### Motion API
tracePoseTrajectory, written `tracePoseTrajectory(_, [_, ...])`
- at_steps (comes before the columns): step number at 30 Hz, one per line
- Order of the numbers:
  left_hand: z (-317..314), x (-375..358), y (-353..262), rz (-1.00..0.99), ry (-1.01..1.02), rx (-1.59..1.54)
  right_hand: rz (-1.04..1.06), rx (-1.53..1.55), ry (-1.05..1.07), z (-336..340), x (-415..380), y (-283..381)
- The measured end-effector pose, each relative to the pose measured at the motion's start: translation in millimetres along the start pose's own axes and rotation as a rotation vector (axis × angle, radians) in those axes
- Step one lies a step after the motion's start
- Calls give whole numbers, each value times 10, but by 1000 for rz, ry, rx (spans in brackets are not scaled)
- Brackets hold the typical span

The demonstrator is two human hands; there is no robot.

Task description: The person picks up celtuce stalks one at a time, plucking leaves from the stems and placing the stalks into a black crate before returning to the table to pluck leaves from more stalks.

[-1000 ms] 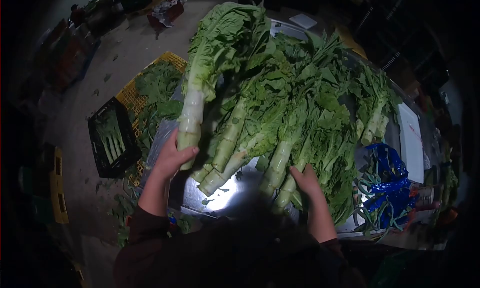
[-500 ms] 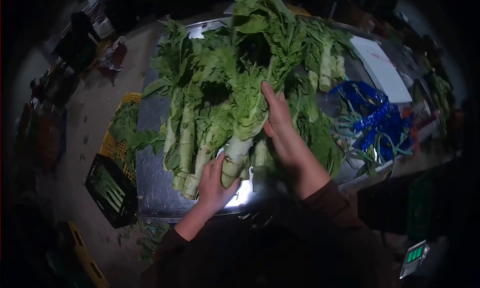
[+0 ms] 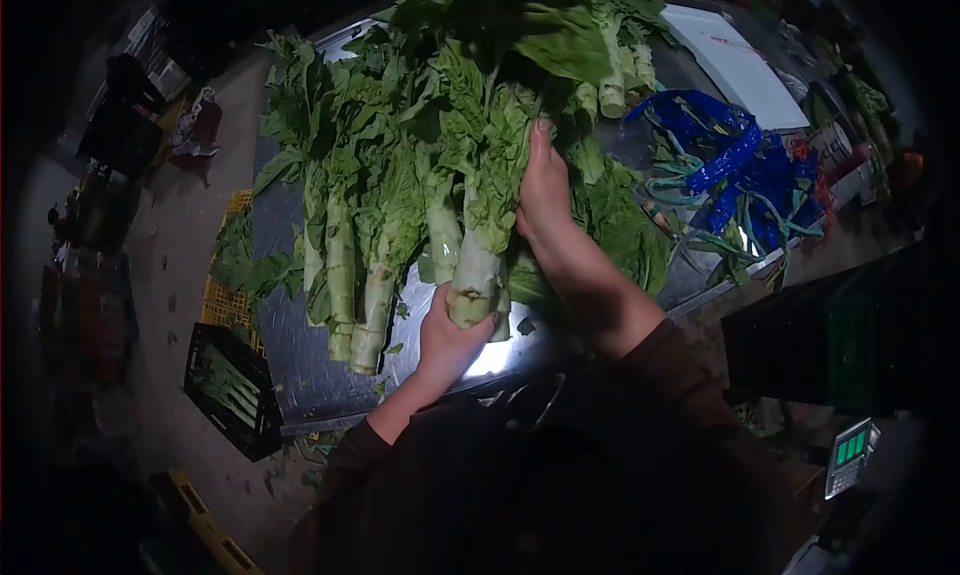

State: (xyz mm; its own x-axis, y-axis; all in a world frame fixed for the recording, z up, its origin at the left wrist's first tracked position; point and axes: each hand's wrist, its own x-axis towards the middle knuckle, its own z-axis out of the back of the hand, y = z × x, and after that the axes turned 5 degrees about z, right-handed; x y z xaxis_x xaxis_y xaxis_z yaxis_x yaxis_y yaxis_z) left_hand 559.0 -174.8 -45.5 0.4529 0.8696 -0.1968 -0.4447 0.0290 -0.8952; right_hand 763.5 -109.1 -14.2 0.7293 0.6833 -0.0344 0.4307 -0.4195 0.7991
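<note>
A thick-stemmed celtuce (image 3: 478, 265) points its pale cut end toward me. My left hand (image 3: 450, 343) is wrapped round the lower stem, close to that end. Higher up, my right hand (image 3: 545, 187) is closed against the right side of its leafy part, thumb upward, its other fingers mostly hidden behind. Several more celtuce stems (image 3: 340, 265) lie side by side on the metal table just left of my hands. Loose broad leaves (image 3: 620, 230) lie to the right of my right wrist.
The metal table (image 3: 305, 385) carries a tangle of blue and teal straps (image 3: 740, 165) and a white board (image 3: 735, 60) at right. On the floor at left stand a black crate (image 3: 230, 390) and a yellow crate (image 3: 225, 300). A lit scale display (image 3: 850, 450) is at lower right.
My hands have raised the celtuce, and its leafy top has swung toward me and up. My left hand has moved slightly up and right, and the view has shifted.
</note>
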Motion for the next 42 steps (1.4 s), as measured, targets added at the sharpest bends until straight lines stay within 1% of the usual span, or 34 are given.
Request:
tracePoseTrajectory(2, [-30, 20, -4, -8, -26, 2, 0, 2, -5, 34, 48, -21])
tracePoseTrajectory(4, [-73, 29, 22, -19, -84, 67, -142, 127, -80, 70, 78, -49])
tracePoseTrajectory(6, [-111, 44, 35, -32, -105, 69, -127, 89, -56, 19, 58, 42])
tracePoseTrajectory(8, [-105, 32, 58, -34, -125, 72, -175, 197, -79, 39, -33, 109])
tracePoseTrajectory(9, [-101, 48, 58, -39, -145, 87, -179, 195, -79, 59, -49, 106])
tracePoseTrajectory(11, [-101, 40, 76, -38, -165, 101, -196, 310, 43, 94, -80, 93])
tracePoseTrajectory(12, [-106, 37, 90, -40, -158, 102, -199, 311, 42, 99, -96, 71])
tracePoseTrajectory(14, [-126, 55, 96, -46, -151, 102, -155, 276, 155, 94, -108, 45])
tracePoseTrajectory(15, [-139, 59, 99, -49, -176, 141, -169, 188, 134, 71, -118, 63])
tracePoseTrajectory(16, [-151, 57, 105, -50, -198, 181, -168, 189, 130, 80, -68, 51])
tracePoseTrajectory(18, [-167, 58, 120, -53, -207, 188, -327, 60, 57, 78, 46, 48])
tracePoseTrajectory(19, [-174, 71, 125, -58, -222, 192, -323, 65, 55, 100, 44, 37])
tracePoseTrajectory(21, [-217, 56, 144, -44, -222, 180, -250, -69, 46, 64, -12, 81])
tracePoseTrajectory(22, [-230, 51, 160, -28, -226, 164, -306, -140, 4, 59, 14, 81])
tracePoseTrajectory(23, [-236, 53, 196, -37, -229, 165, -298, -136, 8, 61, 44, 59])
tracePoseTrajectory(25, [-259, 59, 265, -35, -247, 147, -256, 73, 144, 72, 88, 15])
tracePoseTrajectory(26, [-254, 54, 237, -41, -251, 142, -275, 38, 96, 42, 80, 83])
tracePoseTrajectory(27, [-238, 36, 190, 18, -182, 141, -272, 36, 101, 66, 82, 91])
tracePoseTrajectory(28, [-217, 26, 168, 76, -112, 143, -200, -142, 84, 109, 89, 79])
tracePoseTrajectory(29, [-194, 45, 202, 70, -115, 143, -124, -316, 67, 116, 86, 67])
tracePoseTrajectory(30, [-172, 79, 261, 1, -42, 103, -18, -266, 52, 98, 80, 26])
tracePoseTrajectory(31, [-147, 95, 303, -62, 31, 60, -19, -270, 57, 124, 68, 15])
tracePoseTrajectory(33, [39, 144, 30, -236, -142, 139, 78, -528, 6, 48, -47, 144])
tracePoseTrajectory(36, [328, 528, -421, -602, -425, 238, 132, -531, 81, 29, -123, 43])
tracePoseTrajectory(38, [430, 765, -840, -715, -496, 281, 163, -583, 135, 8, -187, -21])
tracePoseTrajectory(40, [456, 992, -1173, -773, -552, 413, -110, -739, 248, -39, -268, 7])
tracePoseTrajectory(41, [417, 1043, -1295, -713, -589, 418, 58, -639, 196, -166, -414, 11])
tracePoseTrajectory(42, [448, 1093, -1300, -707, -604, 415, 59, -642, 212, -162, -456, 4])
